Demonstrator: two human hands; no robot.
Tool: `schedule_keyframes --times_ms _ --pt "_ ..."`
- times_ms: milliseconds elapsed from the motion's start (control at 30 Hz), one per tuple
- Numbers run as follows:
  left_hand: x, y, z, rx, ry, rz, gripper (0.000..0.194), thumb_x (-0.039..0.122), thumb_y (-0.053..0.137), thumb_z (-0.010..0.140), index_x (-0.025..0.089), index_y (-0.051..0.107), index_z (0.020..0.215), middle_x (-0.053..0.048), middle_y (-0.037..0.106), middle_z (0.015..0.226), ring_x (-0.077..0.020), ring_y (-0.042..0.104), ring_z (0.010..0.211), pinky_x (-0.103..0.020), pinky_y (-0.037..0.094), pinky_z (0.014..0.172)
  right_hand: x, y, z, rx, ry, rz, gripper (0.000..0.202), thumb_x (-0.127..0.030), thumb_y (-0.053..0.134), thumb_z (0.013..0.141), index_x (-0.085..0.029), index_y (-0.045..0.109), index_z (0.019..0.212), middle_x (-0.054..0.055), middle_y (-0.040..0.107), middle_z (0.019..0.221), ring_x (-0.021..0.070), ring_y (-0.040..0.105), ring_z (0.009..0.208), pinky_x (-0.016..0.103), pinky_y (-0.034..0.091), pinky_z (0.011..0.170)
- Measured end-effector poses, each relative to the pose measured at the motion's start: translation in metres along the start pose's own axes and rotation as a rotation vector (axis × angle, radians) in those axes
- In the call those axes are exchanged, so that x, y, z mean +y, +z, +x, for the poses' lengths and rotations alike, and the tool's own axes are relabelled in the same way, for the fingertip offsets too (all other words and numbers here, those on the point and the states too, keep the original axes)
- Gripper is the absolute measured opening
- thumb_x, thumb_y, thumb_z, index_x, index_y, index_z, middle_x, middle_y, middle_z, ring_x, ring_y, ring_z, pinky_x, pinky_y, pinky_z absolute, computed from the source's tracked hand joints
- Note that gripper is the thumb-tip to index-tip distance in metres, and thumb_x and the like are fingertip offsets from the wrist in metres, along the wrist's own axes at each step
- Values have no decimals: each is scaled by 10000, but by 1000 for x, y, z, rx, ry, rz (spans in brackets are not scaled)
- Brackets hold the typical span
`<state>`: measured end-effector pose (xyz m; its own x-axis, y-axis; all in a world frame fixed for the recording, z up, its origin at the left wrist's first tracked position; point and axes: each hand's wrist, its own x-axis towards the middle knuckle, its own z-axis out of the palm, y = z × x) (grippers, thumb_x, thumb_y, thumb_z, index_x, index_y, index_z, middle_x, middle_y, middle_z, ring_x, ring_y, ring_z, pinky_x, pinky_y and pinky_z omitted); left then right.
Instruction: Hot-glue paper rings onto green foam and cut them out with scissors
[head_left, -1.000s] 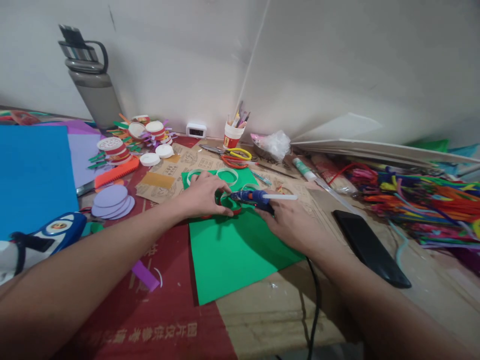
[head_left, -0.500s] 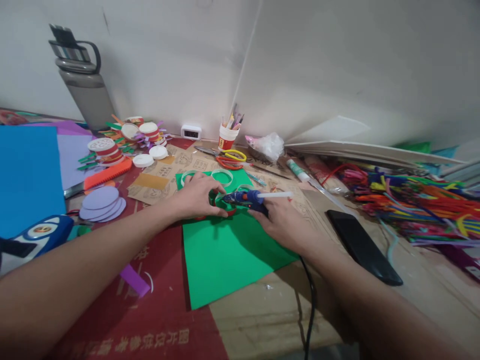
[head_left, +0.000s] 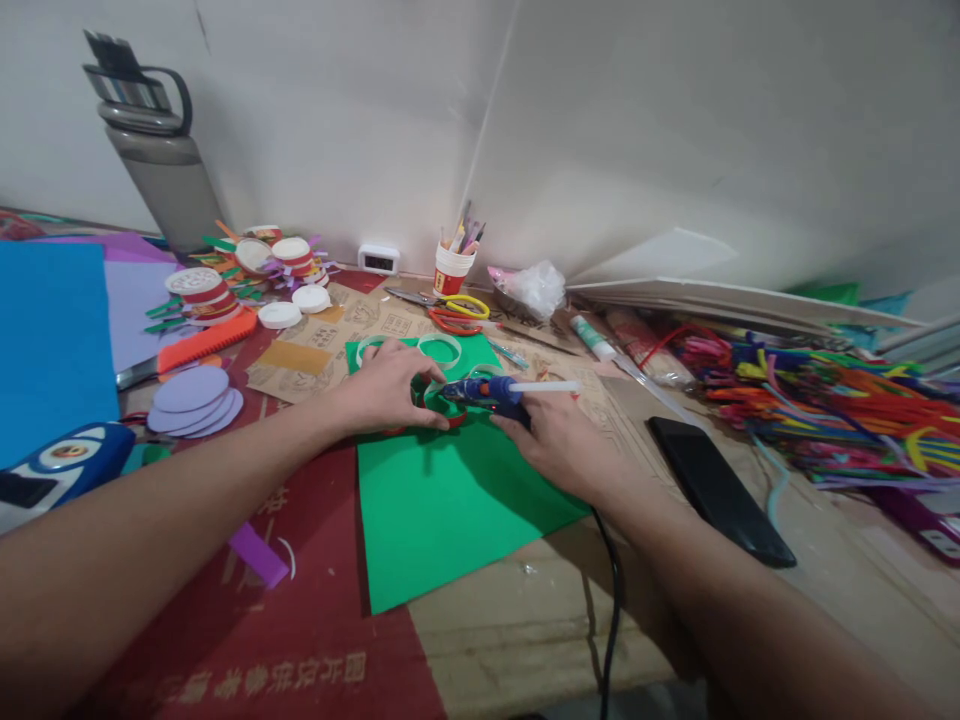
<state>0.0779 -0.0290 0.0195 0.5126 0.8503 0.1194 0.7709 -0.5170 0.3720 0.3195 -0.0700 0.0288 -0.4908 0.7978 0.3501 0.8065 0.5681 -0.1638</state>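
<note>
Cardboard in brown and dark red [head_left: 300, 625] covers the work surface, below a pale grey wall [head_left: 300, 120]. At the left lie a blue sheet [head_left: 56, 340] and a stack of lilac paper discs [head_left: 191, 400], with a tall grey bottle [head_left: 161, 170] behind. Next comes the left hand [head_left: 390, 385], its thumb and fingers curved partly open around a red-rimmed ring [head_left: 454, 421] on a green sheet [head_left: 457, 520]; whether the fingertips pinch the ring is unclear. White rings [head_left: 439, 350] lie just beyond. The right hand [head_left: 559, 435] is closed around the grip of a blue glue gun [head_left: 491, 390] with a whitish stick in its back end, the nozzle pointing left at the ring. Farther right lie a black phone [head_left: 720, 490] and a heap of multicoloured fuzzy stems [head_left: 840, 410].
</note>
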Motion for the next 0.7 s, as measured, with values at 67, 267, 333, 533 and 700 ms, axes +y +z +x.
schedule_keyframes --times_ms 67,267,333,533,700 --pt "-1 1 0 2 3 -4 504 608 754 666 266 700 1032 -54 687 1107 -332 494 1133 -453 355 930 0 2 0 6 0 10 214 -279 557 913 -222 681 1078 100 739 1036 273 688 979 418 550 834" --pt "-1 2 1 8 8 -1 492 588 750 681 257 698 1041 -56 688 1107 -327 497 1134 -453 350 941 2 -1 0 -27 29 -25 185 -283 575 905 -183 701 996 117 745 969 279 700 930 406 557 800" --pt "0 2 0 7 3 1 489 583 752 678 254 698 1036 -56 688 1106 -329 493 1138 -453 349 943 1 -1 0 -16 18 -26 194 -278 572 908 -188 700 1022 114 748 975 277 704 928 403 558 803" --pt "1 0 -1 8 -5 5 505 595 750 669 251 695 1034 -58 695 1068 -338 494 1131 -452 352 928 -1 3 0 4 -13 12 267 -279 545 918 -222 675 1144 107 749 1026 284 704 957 406 566 791" --pt "1 1 -1 10 -7 12 500 607 747 669 263 693 1027 -51 697 1077 -341 497 1126 -451 350 900 2 -1 -1 11 -11 -47 189 -282 557 910 -201 693 1014 102 753 969 274 707 911 396 563 786"
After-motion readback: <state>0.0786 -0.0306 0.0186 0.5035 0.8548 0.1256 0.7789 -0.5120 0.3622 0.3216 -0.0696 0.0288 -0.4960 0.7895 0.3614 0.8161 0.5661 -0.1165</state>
